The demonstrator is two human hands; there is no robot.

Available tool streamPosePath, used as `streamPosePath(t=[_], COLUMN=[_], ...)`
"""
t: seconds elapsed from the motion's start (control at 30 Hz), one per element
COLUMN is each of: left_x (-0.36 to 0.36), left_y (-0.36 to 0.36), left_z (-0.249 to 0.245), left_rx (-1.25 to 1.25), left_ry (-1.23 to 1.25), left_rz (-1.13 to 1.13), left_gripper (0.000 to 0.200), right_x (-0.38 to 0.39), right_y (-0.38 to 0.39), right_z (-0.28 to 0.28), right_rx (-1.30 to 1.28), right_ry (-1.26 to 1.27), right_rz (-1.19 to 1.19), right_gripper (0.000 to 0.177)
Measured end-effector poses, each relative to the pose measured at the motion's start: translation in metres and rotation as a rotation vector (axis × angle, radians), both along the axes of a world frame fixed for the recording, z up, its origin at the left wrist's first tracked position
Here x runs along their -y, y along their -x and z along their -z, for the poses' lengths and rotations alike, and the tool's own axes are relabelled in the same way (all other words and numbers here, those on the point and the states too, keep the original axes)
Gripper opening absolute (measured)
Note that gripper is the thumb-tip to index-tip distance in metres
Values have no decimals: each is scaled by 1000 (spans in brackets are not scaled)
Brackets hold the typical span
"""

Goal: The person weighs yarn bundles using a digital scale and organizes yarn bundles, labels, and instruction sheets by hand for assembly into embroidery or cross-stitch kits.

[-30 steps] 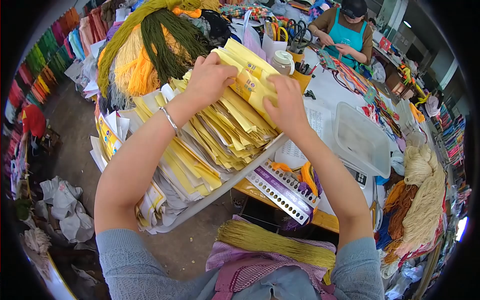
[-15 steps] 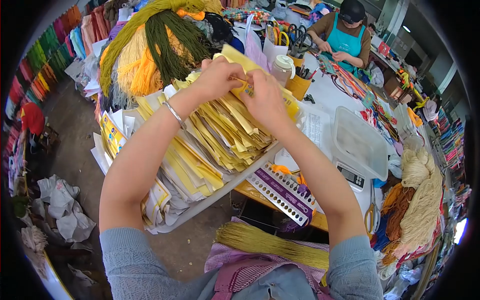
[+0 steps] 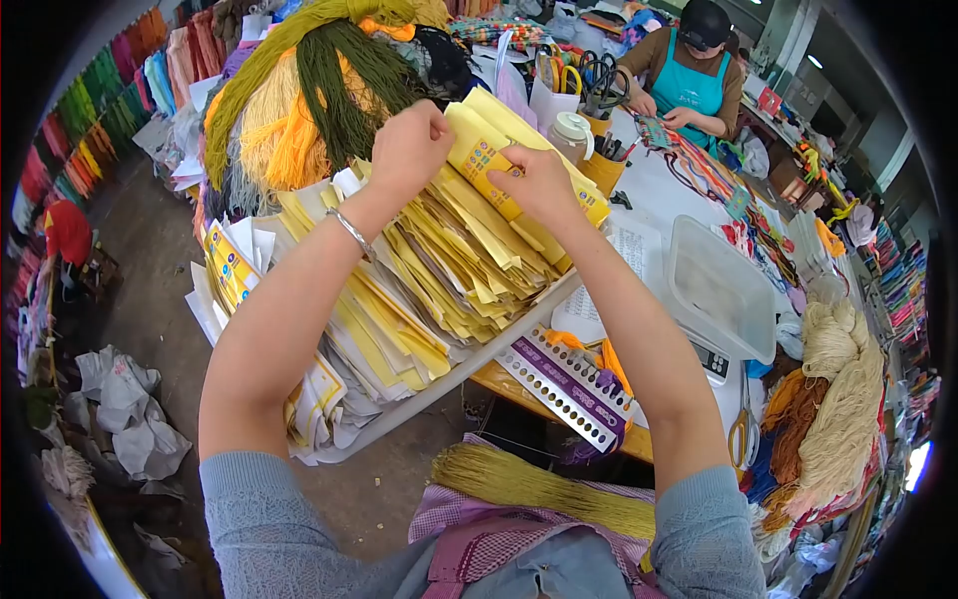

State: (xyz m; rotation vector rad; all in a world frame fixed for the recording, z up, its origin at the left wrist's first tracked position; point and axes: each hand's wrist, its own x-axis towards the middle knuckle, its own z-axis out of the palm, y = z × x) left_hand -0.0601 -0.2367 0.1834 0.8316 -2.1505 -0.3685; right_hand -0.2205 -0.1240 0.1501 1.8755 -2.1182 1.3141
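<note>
A tightly packed row of yellow and white paper packets (image 3: 439, 270) stands on edge in a pale, shallow tray (image 3: 419, 401). At its far end, my right hand (image 3: 539, 187) is closed on a yellow paper packet (image 3: 477, 150) printed with small coloured circles, its thumb and fingers at the packet's right side. My left hand (image 3: 411, 148), with a bangle on the wrist, is held just left of that packet with its fingers curled in; what they hold, if anything, is hidden. A bundle of olive thread (image 3: 539, 489) lies across my lap.
Beyond the tray are heaped yarn skeins (image 3: 299, 100), a lidded jar (image 3: 571, 135) and a cup of scissors (image 3: 602, 85). To the right are a clear plastic bin (image 3: 720, 290), a thread colour card (image 3: 564, 389) and scissors (image 3: 740, 439). Another person (image 3: 691, 85) sits across the table.
My hands have moved apart, the left one shifting left and upward, the right one slightly right. The printed packet front at the far end now shows more fully.
</note>
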Motion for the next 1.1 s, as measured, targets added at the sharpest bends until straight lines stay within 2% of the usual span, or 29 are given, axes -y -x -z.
streamPosePath(t=[0.03,0.07,0.2,0.27,0.37,0.5,0.57,0.67,0.8,0.9,0.97,1.1], left_x=[0,1,-6,-5,-13,-20,-27,-31,-33,-29,-26,-28], left_y=[1,2,8,12,11,11,10,9,11,9,9,9], left_z=[6,13,26,32,22,19,14,16,20,20,21,21], left_rx=[10,41,111,-4,59,51,132,123,145,117,149,152], left_ry=[-27,61,92,149,93,90,93,160,133,113,75,45], left_rz=[55,83,92,157,153,110,17,28,69,147,175,172], left_gripper=[11,14,19,21,18,15,16,15,18,20,21,19], right_x=[0,1,8,5,7,8,6,14,1,-1,-1,-2], right_y=[0,0,4,2,4,3,1,6,-10,-11,-8,-8], right_z=[-3,-5,1,-2,1,4,4,14,2,3,4,3], right_rx=[27,54,122,182,221,158,79,125,158,181,4,31], right_ry=[-59,-118,-82,-121,-122,-87,-121,-103,-56,-7,-6,-26], right_rz=[4,8,-14,-41,-71,-45,12,6,45,-16,-51,5], right_gripper=[24,25,27,31,32,28,29,33,36,37,34,31])
